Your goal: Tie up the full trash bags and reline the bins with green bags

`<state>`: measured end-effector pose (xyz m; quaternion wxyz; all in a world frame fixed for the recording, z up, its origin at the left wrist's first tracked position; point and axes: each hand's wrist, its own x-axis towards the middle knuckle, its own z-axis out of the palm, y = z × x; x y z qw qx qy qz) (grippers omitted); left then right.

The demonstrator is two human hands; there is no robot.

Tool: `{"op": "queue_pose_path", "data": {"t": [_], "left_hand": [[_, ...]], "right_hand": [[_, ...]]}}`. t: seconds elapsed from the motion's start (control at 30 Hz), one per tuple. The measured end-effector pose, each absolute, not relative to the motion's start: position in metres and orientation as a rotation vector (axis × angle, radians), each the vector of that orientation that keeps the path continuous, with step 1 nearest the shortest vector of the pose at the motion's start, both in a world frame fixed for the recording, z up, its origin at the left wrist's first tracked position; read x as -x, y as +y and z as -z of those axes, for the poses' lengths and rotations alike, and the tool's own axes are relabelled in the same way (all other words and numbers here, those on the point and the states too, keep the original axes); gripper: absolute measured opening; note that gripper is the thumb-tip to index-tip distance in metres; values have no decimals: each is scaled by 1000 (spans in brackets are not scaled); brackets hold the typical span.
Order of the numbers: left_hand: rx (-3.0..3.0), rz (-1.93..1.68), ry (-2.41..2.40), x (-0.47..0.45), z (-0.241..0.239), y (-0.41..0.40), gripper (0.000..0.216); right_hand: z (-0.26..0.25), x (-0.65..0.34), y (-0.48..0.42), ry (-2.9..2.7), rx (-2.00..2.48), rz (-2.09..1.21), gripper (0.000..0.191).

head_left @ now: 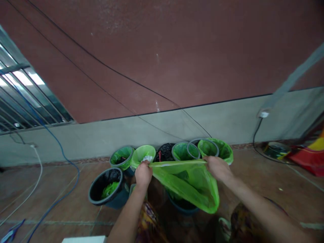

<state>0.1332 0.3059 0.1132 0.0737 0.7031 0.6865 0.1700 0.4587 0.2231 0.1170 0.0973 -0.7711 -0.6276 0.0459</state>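
A bright green plastic bag [188,184] hangs stretched between both my hands in the lower middle of the view. My left hand [143,174] is closed on the bag's left top edge. At the bag's right top edge my right hand [218,167] is closed too. The top edge is pulled taut between them. Below the bag a dark bin [183,206] stands on the floor, mostly hidden by the bag.
Several small bins lined with green bags [122,157] [214,149] stand along the grey wall base, one with a black bag [165,152]. A dark bin [106,187] sits at the front left. Blue and white cables [60,189] cross the tiled floor at left; red cloth [307,158] lies right.
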Motion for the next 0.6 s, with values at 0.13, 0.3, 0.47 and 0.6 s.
{"op": "queue_pose_path", "data": {"t": [0.13,0.3,0.47,0.6], "left_hand": [[-2084,-366,2162,-125,-101,301,31],[-2031,-224,2180,-114,-91,301,28],[-1905,-302,2121,-97,-91,317,21],[-1835,-520,1986,-94,-117,338,21]], "right_hand": [[-138,-486,221,-1720,2364,-92,32],[-131,-508,217,-1664,2462,-164,39],[-126,-522,221,-1598,2484,-123,38],[-156,-523,230,-1509,2465,-95,41]]}}
